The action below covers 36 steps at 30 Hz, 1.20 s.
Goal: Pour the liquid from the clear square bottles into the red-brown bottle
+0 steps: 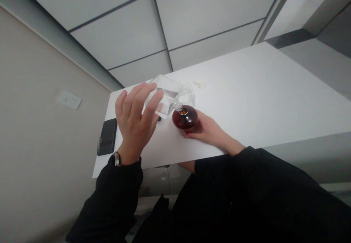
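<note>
Left hand (pixel 138 117) holds a tilted clear bottle (pixel 166 106), neck at the mouth of the amber bottle (pixel 185 121). Right hand (pixel 206 126) wraps around the amber bottle, which stands near the front edge of the white table (pixel 246 97), toward its left end; black phone (pixel 108 137) lies at the left edge.

No text, label, brand, number or sign is legible. Surfaces inspected: the brown bottle (pixel 189 122), on its visible shoulder and side; the clear bottle (pixel 168 102), tilted at the brown bottle's mouth; the dark flat device (pixel 107 137), left of the brown bottle; the wall socket (pixel 70 100), farther left of it.
</note>
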{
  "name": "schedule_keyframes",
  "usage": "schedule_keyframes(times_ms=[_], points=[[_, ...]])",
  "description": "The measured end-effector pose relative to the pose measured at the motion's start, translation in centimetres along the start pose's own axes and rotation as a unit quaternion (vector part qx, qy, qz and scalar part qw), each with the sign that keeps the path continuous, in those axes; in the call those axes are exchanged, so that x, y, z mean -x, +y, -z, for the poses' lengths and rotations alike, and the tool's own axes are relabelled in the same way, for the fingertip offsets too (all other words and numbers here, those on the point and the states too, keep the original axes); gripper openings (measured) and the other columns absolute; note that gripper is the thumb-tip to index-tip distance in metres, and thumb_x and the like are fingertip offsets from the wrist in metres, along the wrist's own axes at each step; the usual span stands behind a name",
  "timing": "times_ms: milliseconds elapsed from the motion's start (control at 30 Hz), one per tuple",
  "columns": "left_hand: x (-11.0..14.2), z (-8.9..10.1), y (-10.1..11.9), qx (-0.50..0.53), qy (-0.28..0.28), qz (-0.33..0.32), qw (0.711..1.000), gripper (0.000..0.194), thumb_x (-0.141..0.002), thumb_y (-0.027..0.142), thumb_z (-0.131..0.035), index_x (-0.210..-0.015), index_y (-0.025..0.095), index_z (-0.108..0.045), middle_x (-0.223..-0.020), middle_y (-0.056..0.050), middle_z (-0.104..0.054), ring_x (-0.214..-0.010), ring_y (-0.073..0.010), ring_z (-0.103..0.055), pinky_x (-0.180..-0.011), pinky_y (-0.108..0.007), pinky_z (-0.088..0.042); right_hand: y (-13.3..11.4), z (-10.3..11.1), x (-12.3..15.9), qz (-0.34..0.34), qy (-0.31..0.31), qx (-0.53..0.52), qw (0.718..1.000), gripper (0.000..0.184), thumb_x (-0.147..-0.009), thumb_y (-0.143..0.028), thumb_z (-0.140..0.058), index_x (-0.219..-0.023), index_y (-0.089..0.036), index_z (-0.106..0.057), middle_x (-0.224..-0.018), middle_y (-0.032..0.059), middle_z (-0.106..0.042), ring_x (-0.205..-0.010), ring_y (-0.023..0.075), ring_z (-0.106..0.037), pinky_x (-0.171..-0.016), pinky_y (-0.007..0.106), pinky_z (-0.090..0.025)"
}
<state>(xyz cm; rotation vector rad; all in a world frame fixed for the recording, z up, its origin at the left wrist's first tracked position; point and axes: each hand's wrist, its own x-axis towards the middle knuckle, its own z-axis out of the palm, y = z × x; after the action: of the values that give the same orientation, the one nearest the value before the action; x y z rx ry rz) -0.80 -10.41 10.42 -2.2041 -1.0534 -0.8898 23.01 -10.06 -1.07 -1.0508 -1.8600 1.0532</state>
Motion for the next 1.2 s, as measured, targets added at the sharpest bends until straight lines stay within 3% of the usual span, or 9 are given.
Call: schedule_keyframes(times_ms=[267,433,633,1067,1200], points=[[0.26,0.00,-0.05,0.045,-0.029,0.038,0.998,0.049,-0.099,0.021,-0.067,-0.144,0.037,-0.057,-0.149,-0.007,-0.069,-0.144,-0.0308,-0.061,-0.129,-0.057,-0.033,0.05,-0.01,0.04,-0.004,0.002,0.002,1.000,0.090,-0.073,-0.050,-0.091,-0.152,-0.030,-0.053,-0.153,0.0100,-0.063,-0.142,0.0380,-0.060,-0.118,0.063,-0.049],[0.10,0.17,0.01,0.009,-0.026,0.015,1.000,0.054,-0.099,0.018,-0.067,-0.147,0.039,-0.054,-0.147,-0.007,-0.070,-0.142,-0.0297,-0.063,-0.127,-0.056,-0.037,0.12,0.00,0.04,-0.003,0.000,0.002,1.000,0.089,-0.072,-0.050,-0.091,-0.151,-0.029,-0.054,-0.154,0.0101,-0.062,-0.143,0.0379,-0.059,-0.119,0.062,-0.048],[0.15,0.08,0.03,0.036,-0.021,0.024,0.999,0.054,-0.098,0.017,-0.068,-0.145,0.039,-0.056,-0.148,-0.006,-0.069,-0.144,-0.0294,-0.061,-0.130,-0.056,-0.032,0.08,-0.03,-0.03,-0.004,0.000,0.003,1.000,0.090,-0.073,-0.051,-0.091,-0.151,-0.028,-0.054,-0.153,0.0108,-0.063,-0.142,0.0378,-0.060,-0.118,0.061,-0.049],[-0.35,0.57,0.28,-0.014,-0.022,-0.007,1.000,0.057,-0.097,0.011,-0.064,-0.147,0.038,-0.055,-0.145,-0.008,-0.071,-0.138,-0.0290,-0.066,-0.124,-0.055,-0.043,-0.07,0.01,-0.04,-0.005,0.000,-0.002,1.000,0.092,-0.072,-0.051,-0.091,-0.153,-0.029,-0.053,-0.152,0.0112,-0.063,-0.142,0.0381,-0.059,-0.118,0.062,-0.049],[-0.27,0.59,0.20,0.005,-0.040,0.004,0.999,0.057,-0.096,0.012,-0.064,-0.146,0.040,-0.056,-0.148,-0.007,-0.069,-0.141,-0.0295,-0.063,-0.126,-0.057,-0.040,-0.20,0.05,-0.06,-0.004,-0.001,-0.002,1.000,0.091,-0.073,-0.051,-0.091,-0.153,-0.032,-0.053,-0.152,0.0098,-0.064,-0.142,0.0374,-0.060,-0.118,0.062,-0.049]])
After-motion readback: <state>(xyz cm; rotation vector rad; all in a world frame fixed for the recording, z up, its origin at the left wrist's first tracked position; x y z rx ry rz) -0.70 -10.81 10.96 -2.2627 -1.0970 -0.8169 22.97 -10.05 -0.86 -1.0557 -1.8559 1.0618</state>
